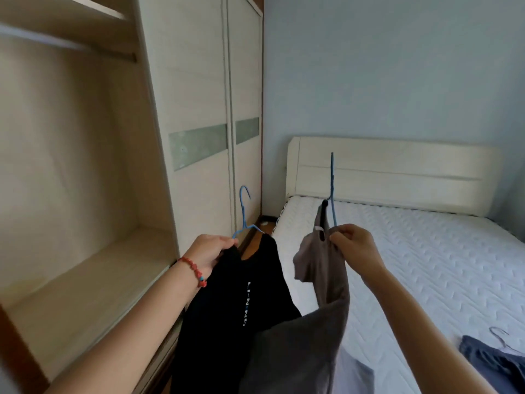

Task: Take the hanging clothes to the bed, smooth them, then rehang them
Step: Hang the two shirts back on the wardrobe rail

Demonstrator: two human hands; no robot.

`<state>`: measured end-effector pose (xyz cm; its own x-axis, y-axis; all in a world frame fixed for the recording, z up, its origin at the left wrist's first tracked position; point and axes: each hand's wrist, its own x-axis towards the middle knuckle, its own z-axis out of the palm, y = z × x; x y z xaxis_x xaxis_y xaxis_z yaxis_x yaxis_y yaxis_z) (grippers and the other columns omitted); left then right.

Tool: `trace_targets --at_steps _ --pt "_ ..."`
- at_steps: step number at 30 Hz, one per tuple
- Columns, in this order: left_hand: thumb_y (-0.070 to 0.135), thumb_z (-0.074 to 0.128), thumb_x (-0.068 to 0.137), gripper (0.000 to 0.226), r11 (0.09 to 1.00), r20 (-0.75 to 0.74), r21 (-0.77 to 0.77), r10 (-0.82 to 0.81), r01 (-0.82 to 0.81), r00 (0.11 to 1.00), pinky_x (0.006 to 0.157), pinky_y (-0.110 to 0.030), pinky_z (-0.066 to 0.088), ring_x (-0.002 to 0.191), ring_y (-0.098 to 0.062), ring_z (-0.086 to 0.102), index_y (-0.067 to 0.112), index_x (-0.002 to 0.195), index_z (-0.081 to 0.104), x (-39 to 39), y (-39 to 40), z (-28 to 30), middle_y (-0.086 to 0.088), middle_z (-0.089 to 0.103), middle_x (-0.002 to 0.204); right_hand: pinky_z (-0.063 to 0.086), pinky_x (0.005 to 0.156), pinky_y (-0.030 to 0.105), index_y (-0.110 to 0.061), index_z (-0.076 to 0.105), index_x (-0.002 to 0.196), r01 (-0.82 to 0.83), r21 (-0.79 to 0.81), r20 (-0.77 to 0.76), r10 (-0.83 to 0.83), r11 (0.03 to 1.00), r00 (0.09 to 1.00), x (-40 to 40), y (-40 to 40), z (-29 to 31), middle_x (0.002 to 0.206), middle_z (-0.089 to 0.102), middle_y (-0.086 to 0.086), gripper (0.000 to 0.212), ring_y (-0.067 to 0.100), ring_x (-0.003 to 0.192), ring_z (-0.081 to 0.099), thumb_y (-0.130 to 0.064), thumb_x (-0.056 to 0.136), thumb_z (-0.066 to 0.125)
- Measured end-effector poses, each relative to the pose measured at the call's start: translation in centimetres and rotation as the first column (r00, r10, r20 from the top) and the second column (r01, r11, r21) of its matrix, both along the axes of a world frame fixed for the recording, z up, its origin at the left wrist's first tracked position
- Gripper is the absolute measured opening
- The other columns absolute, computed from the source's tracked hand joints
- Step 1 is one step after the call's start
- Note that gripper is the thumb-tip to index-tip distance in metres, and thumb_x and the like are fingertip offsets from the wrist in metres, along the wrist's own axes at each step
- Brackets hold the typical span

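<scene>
Pinching a blue hanger [333, 194] and the collar of a grey shirt [321, 302], the right hand [355, 245] is raised toward the bed [426, 251] at two o'clock. The left hand [210, 251], at nine o'clock of it, has its fingers curled round a second blue hanger [244, 211] carrying a black shirt [233, 308], beside the open wardrobe [85, 194]. Another garment [494, 362] lies on the mattress at four o'clock.

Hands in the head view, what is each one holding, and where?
Left hand grips the black shirt at its shoulder, on the hanger. Right hand pinches the grey shirt at its collar.
</scene>
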<state>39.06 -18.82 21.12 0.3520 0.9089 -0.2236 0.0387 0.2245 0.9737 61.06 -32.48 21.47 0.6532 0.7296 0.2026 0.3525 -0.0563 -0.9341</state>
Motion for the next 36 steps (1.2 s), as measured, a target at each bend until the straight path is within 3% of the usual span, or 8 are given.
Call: trace_targets --at_steps 2,5,10,13,16,23,27,36 --pt "-0.002 0.053 0.087 0.021 0.996 0.077 0.054 0.070 -0.074 0.995 0.050 -0.017 0.052 0.055 -0.010 0.061 0.006 0.069 0.062 -0.6 -0.9 0.8 0.001 0.066 0.052 0.041 0.052 0.023 -0.007 0.065 0.086 -0.069 0.016 0.001 0.069 0.998 0.998 -0.7 -0.2 0.5 0.069 0.061 0.008 0.013 0.018 0.063 0.054 -0.004 0.084 0.053" --pt "0.002 0.055 0.087 0.014 0.958 0.074 0.215 0.179 -0.191 0.981 0.063 -0.012 0.046 0.071 -0.006 0.057 0.008 0.080 0.066 -1.3 -1.9 1.6 0.001 0.064 0.072 0.042 0.051 0.020 -0.012 0.064 0.079 -0.161 0.031 0.005 0.161 0.986 0.987 -1.1 -0.1 0.6 0.066 0.061 0.008 0.016 0.017 0.060 0.053 -0.001 0.084 0.053" --pt "0.009 0.057 0.087 0.015 0.834 0.072 0.426 0.354 -0.350 0.932 0.059 0.004 0.041 0.076 0.001 0.054 0.003 0.093 0.069 -3.2 -2.8 2.8 0.009 0.061 0.076 0.041 0.053 0.021 -0.014 0.063 0.077 -0.316 0.054 -0.005 0.317 0.947 0.948 -2.2 1.4 1.5 0.062 0.061 0.006 0.019 0.014 0.059 0.053 0.000 0.084 0.053" --pt "0.011 0.057 0.087 0.013 0.765 0.093 0.499 0.420 -0.407 0.903 0.062 0.000 0.040 0.076 -0.005 0.053 0.014 0.079 0.067 -5.5 -2.9 4.2 0.007 0.061 0.074 0.043 0.051 0.016 -0.010 0.065 0.078 -0.374 0.082 0.021 0.373 0.924 0.928 -3.5 3.0 2.2 0.052 0.061 -0.006 0.016 0.004 0.051 0.054 0.000 0.083 0.054" --pt "0.013 0.056 0.088 0.018 0.689 0.136 0.563 0.468 -0.457 0.873 0.058 0.004 0.038 0.072 -0.001 0.052 0.018 0.074 0.065 -8.4 -2.2 6.0 0.007 0.060 0.074 0.044 0.060 0.028 -0.005 0.066 0.081 -0.409 0.104 0.049 0.406 0.907 0.913 -5.2 5.0 3.0 0.062 0.063 0.013 0.011 0.018 0.062 0.055 -0.001 0.083 0.055" --pt "0.015 0.056 0.088 0.011 0.592 0.229 0.632 0.474 -0.500 0.850 0.053 0.003 0.040 0.071 -0.005 0.053 0.013 0.085 0.066 -13.7 3.2 8.4 0.002 0.062 0.076 0.046 0.063 0.031 -0.010 0.066 0.085 -0.448 0.132 0.093 0.439 0.884 0.894 -10.7 10.7 5.3 0.070 0.063 0.021 0.012 0.024 0.066 0.055 -0.004 0.085 0.055" --pt "0.013 0.057 0.087 0.015 0.594 0.244 0.644 0.438 -0.482 0.865 0.053 0.002 0.039 0.069 -0.006 0.051 0.020 0.076 0.064 -17.4 7.9 8.3 -0.001 0.060 0.076 0.047 0.066 0.034 -0.010 0.065 0.085 -0.412 0.185 0.123 0.395 0.892 0.911 -14.8 14.4 6.0 0.075 0.064 0.030 0.012 0.024 0.066 0.056 -0.003 0.085 0.055" --pt "0.014 0.055 0.089 0.014 0.604 0.203 0.683 0.385 -0.412 0.900 0.050 -0.001 0.040 0.065 -0.008 0.050 0.018 0.079 0.063 -25.2 17.5 10.3 -0.002 0.058 0.073 0.048 0.055 0.013 -0.021 0.063 0.077 -0.319 0.313 0.110 0.300 0.894 0.948 -24.3 22.3 7.4 0.067 0.066 0.009 0.025 0.007 0.058 0.059 0.002 0.084 0.055"
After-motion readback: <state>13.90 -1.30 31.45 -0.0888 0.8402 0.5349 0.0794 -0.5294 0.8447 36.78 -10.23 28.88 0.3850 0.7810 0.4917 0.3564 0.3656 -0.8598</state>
